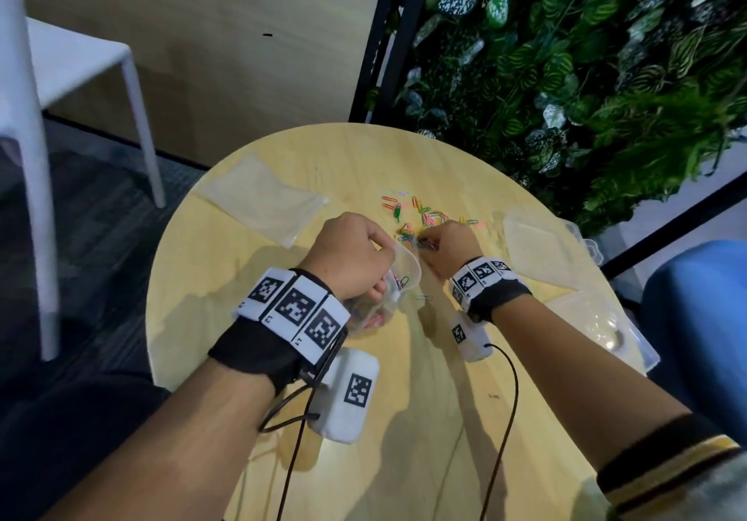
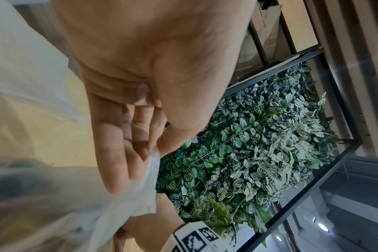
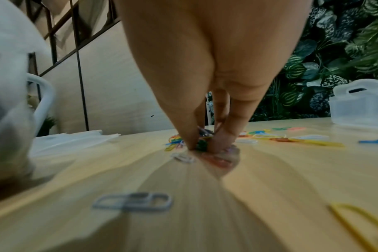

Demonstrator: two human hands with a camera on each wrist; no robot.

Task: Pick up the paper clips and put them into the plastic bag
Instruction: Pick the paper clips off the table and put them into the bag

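Observation:
Coloured paper clips (image 1: 428, 213) lie scattered on the round wooden table (image 1: 404, 379) beyond my hands. My left hand (image 1: 351, 257) holds a clear plastic bag (image 1: 398, 278) by its rim, thumb and fingers pinching the film (image 2: 151, 158); several clips show inside the bag. My right hand (image 1: 444, 247) is down on the pile, its fingertips (image 3: 218, 143) pinched together round a small bunch of clips (image 3: 202, 145). A grey clip (image 3: 133, 202) and a yellow one (image 3: 356, 220) lie nearer the wrist.
Spare flat plastic bags (image 1: 262, 201) lie at the table's left. A clear plastic box (image 1: 541, 249) and its lid (image 1: 598, 326) stand at the right. A white chair (image 1: 77, 75) is at the left, a plant wall (image 1: 586, 55) behind, a blue seat (image 1: 699, 318) at the right.

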